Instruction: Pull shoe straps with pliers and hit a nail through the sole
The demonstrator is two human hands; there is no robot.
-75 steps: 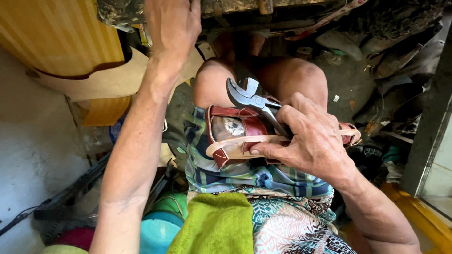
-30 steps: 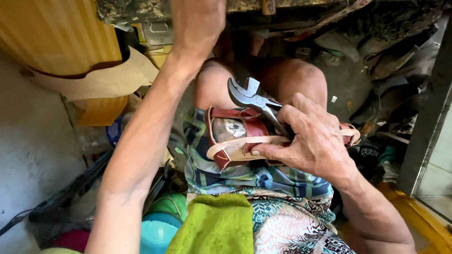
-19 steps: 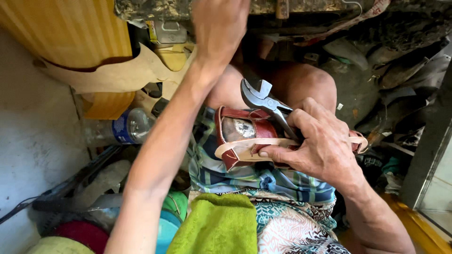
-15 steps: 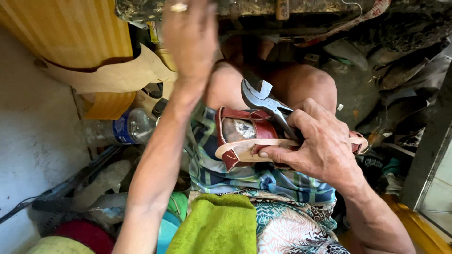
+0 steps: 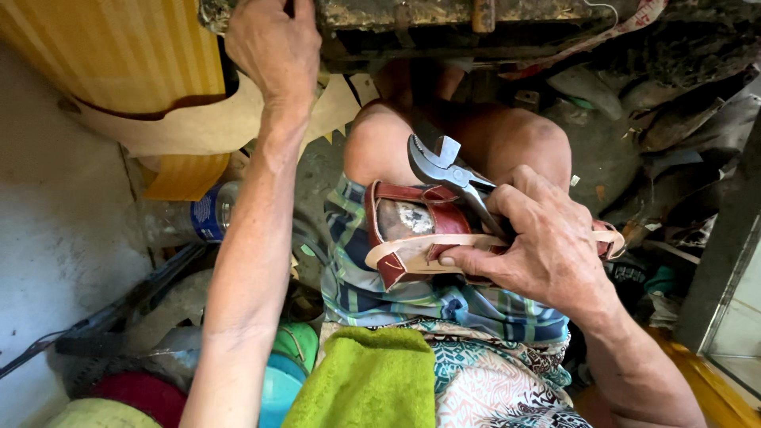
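Sandal [image 5: 416, 234], red-brown leather w/ pale tan straps, lies across our lap on the plaid shorts [image 5: 372, 289], sole side up, toe end toward our left knee. We see a worn grey patch on the heel area; the rest of the sole is partly hidden under our right hand.

Right hand [image 5: 539, 246] is clamped down over the sandal, thumb pressed on the tan strap, fingers curled round the handles of a pair of metal pincers [image 5: 444, 170]. Pincer head points up and away from us, jaws a little apart, nothing between them. Our guess: one hand does double duty, pinning the shoe against the thigh so it won't slide and keeping the tool ready in the same grip.

Left hand [image 5: 273, 47] is stretched fwd and up to the edge of a grimy wooden workbench [image 5: 412, 16], fingers curled over or into its lip. Cannot tell whether it pinches anything; fingertips are hidden at the frame's top edge.

Around us: green towel [image 5: 365, 384] on the lap just below the shorts, nearest the camera. Clear plastic bottle w/ blue label [image 5: 194, 222] lies on the floor to the left, beside tan leather or card offcuts [image 5: 190, 131] and a yellow ribbed panel [image 5: 119, 55]. Dark scraps and clutter fill the right side; too murky to name.
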